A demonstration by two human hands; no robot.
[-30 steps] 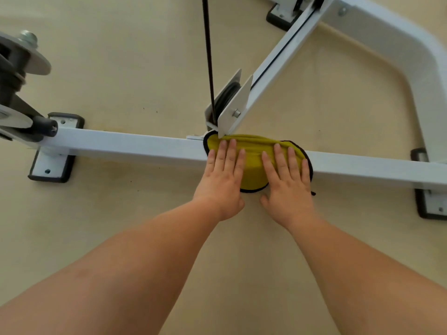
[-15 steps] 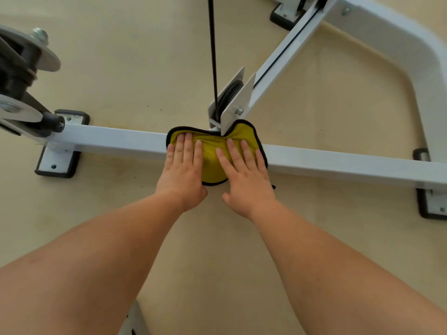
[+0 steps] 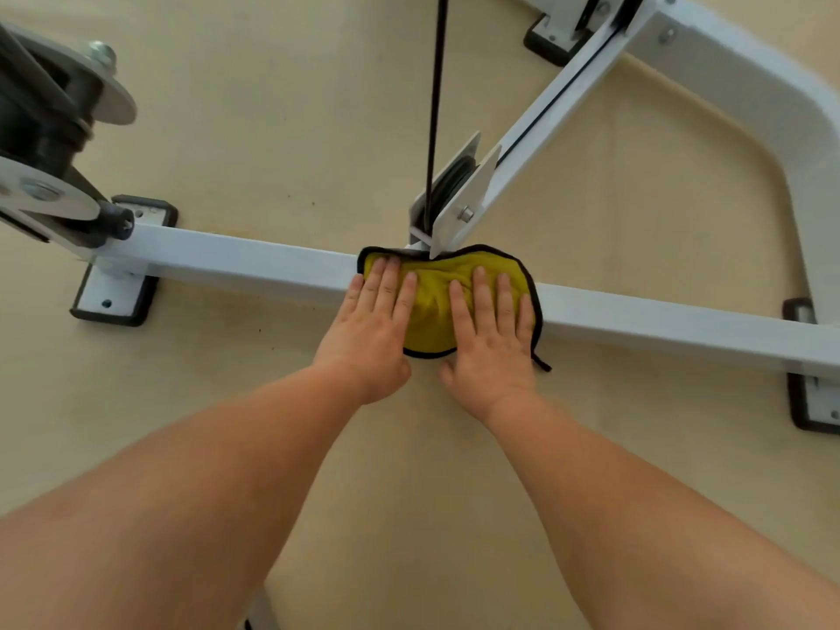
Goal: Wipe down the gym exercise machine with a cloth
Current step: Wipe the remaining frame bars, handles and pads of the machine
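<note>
A yellow cloth (image 3: 432,306) with black edging is draped over the white floor bar (image 3: 245,261) of the gym machine, right below the pulley bracket (image 3: 468,197). My left hand (image 3: 375,320) presses flat on the cloth's left part, its outer fingers reaching onto the bare bar. My right hand (image 3: 493,329) presses flat on the cloth's right part. Both hands have straight fingers, side by side, with their heels over the floor.
A black cable (image 3: 436,106) runs up from the pulley. A white diagonal beam (image 3: 559,102) rises to the upper right. Black-edged foot plates (image 3: 113,302) (image 3: 813,402) sit at both bar ends. A black roller with metal discs (image 3: 50,129) is at the left. The floor (image 3: 272,106) is beige.
Both hands slid the cloth left along the bar, then back to the right. It now sits centred under the pulley bracket.
</note>
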